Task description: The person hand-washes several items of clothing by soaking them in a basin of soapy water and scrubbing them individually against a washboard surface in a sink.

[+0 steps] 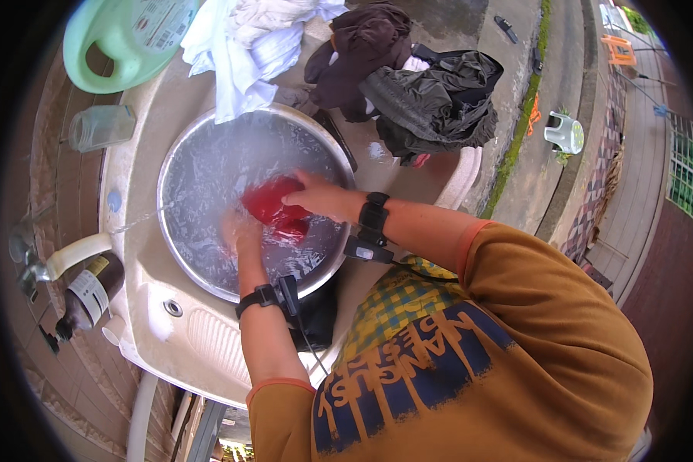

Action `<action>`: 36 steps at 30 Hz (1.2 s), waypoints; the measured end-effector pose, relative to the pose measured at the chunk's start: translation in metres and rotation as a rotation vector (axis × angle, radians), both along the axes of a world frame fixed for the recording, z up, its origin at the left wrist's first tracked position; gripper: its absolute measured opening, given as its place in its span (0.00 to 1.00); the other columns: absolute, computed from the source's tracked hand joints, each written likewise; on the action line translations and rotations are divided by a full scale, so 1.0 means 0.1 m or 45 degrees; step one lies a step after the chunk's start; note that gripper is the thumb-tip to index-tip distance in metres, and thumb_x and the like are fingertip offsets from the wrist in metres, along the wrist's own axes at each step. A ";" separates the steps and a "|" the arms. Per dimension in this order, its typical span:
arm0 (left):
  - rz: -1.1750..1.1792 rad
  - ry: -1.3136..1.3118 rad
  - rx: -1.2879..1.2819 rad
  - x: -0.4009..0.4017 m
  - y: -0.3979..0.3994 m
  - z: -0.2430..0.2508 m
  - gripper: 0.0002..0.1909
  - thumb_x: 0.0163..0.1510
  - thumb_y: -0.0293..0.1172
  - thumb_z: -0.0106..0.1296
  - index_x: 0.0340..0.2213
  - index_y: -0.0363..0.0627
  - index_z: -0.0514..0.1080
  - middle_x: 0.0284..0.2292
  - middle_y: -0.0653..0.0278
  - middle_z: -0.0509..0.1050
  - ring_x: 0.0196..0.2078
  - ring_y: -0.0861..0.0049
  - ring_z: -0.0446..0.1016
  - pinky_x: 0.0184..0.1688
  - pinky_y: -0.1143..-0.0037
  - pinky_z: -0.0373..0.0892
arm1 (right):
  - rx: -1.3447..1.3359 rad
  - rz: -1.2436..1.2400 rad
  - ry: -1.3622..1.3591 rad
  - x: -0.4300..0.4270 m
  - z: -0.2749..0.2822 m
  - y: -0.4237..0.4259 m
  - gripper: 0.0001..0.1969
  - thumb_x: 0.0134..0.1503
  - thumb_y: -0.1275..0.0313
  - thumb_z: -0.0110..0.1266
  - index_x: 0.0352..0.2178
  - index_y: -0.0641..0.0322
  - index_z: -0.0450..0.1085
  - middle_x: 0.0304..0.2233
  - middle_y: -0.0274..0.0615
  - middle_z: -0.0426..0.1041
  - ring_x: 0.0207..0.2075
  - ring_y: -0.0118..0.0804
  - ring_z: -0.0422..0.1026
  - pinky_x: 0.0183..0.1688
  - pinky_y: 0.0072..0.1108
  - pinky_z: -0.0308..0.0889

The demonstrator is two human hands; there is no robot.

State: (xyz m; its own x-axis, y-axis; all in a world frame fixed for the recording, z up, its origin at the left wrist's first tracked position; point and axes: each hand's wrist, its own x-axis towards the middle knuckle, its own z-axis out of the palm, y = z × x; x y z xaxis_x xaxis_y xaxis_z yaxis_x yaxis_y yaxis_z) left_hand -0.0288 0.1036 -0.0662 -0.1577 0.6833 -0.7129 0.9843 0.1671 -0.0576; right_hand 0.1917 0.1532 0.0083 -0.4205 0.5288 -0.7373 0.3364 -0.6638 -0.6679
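Note:
Both my hands are in a round metal basin [199, 167] of cloudy water, with a wet red cloth [274, 202] between them. My right hand [317, 195] grips the cloth's upper right part, thumb and fingers around it. Just left of the cloth, my left hand [241, 231] is partly under the water; its fingers are blurred, and whether they hold cloth is hidden. A thin stream of water runs from a tap [78, 254] into the basin's left side. White clothes [237, 52] hang over the basin's top rim.
The basin stands in a sink with a ribbed washboard [216, 341]. Dark clothes [439, 98] are heaped at the upper right. Along the left side are a green plastic jug [101, 20], a clear container [103, 128] and a dark bottle [92, 291]. A stool [565, 134] stands farther right.

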 end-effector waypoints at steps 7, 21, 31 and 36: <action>1.141 -1.442 0.628 1.03 -0.12 1.55 0.13 0.42 0.17 0.48 0.34 0.38 0.67 0.32 0.65 0.71 0.32 0.82 0.69 0.37 0.82 0.67 | -0.881 -0.757 0.850 0.00 -0.24 -0.01 0.20 0.59 0.56 0.48 0.48 0.55 0.63 0.40 0.40 0.71 0.41 0.35 0.71 0.39 0.32 0.69; 0.787 -0.368 0.918 0.34 -0.18 0.61 0.19 0.44 0.28 0.52 0.40 0.40 0.69 0.39 0.49 0.71 0.43 0.53 0.69 0.47 0.65 0.65 | -0.581 -0.283 0.243 0.42 1.03 0.25 0.25 0.58 0.59 0.46 0.53 0.63 0.61 0.44 0.40 0.71 0.43 0.27 0.70 0.42 0.19 0.66; 0.945 -0.610 0.619 0.33 -0.35 0.57 0.26 0.48 0.28 0.50 0.51 0.45 0.65 0.46 0.49 0.71 0.45 0.58 0.72 0.47 0.67 0.68 | -0.334 -0.297 0.030 0.21 0.75 -0.03 0.44 0.53 0.63 0.54 0.64 0.65 0.38 0.57 0.54 0.58 0.57 0.41 0.59 0.57 0.27 0.55; 1.502 -1.546 0.767 1.05 -0.28 1.98 0.18 0.46 0.17 0.41 0.40 0.41 0.69 0.35 0.61 0.73 0.37 0.76 0.73 0.40 0.77 0.70 | -0.434 -0.112 0.215 0.24 0.75 -0.03 0.36 0.56 0.41 0.43 0.58 0.52 0.57 0.61 0.39 0.57 0.61 0.37 0.54 0.59 0.34 0.50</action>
